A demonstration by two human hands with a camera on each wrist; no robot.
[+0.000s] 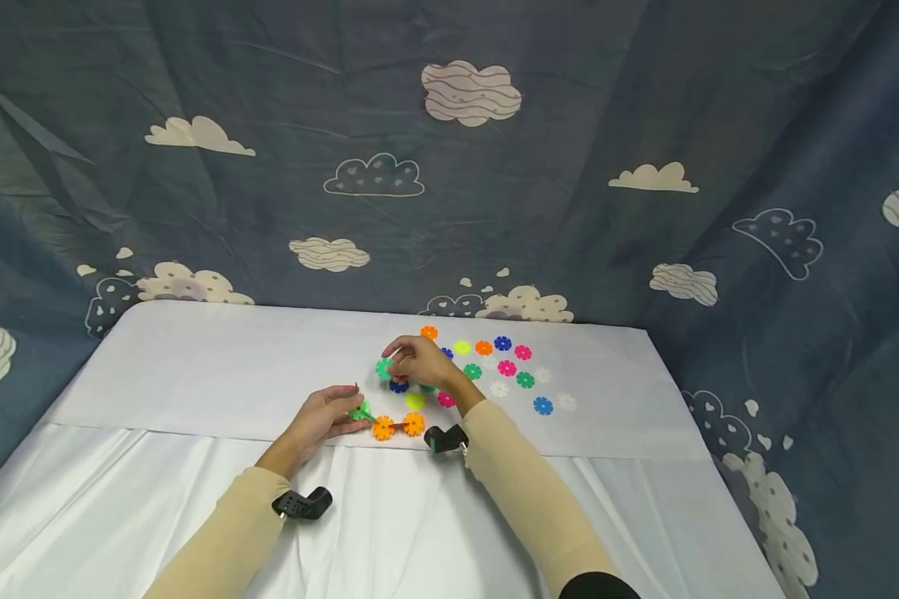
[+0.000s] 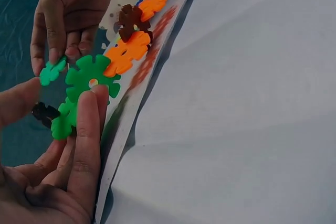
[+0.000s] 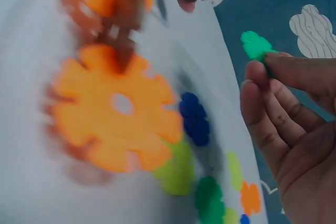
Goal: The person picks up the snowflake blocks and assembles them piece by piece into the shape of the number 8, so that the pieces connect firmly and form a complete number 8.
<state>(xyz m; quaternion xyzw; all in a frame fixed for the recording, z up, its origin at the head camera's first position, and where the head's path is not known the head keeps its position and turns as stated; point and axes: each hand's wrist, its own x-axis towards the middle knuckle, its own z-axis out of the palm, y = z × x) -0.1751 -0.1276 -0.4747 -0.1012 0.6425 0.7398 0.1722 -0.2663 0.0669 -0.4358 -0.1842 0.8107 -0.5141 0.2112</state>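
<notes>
My left hand [image 1: 325, 418] grips a joined chain of notched plastic discs at its green end. Two green discs [image 2: 88, 80] sit by the fingers, with a dark brown disc [image 2: 45, 114] beyond them. From there the chain runs through an orange disc [image 2: 127, 53] and a brown disc [image 2: 132, 23] to another orange disc [image 1: 414, 424]. Above and right of it, my right hand [image 1: 419, 363] pinches a single light green disc [image 3: 256, 44] between thumb and fingertips. That disc is held up off the table; in the head view it appears apart from the chain.
Loose notched discs lie spread over the right half of the white table [image 1: 217, 358], among them a blue disc [image 1: 543, 406], a pink disc [image 1: 506, 368] and a yellow disc [image 1: 415, 401]. A dark curtain [image 1: 285, 216] with printed clouds hangs behind.
</notes>
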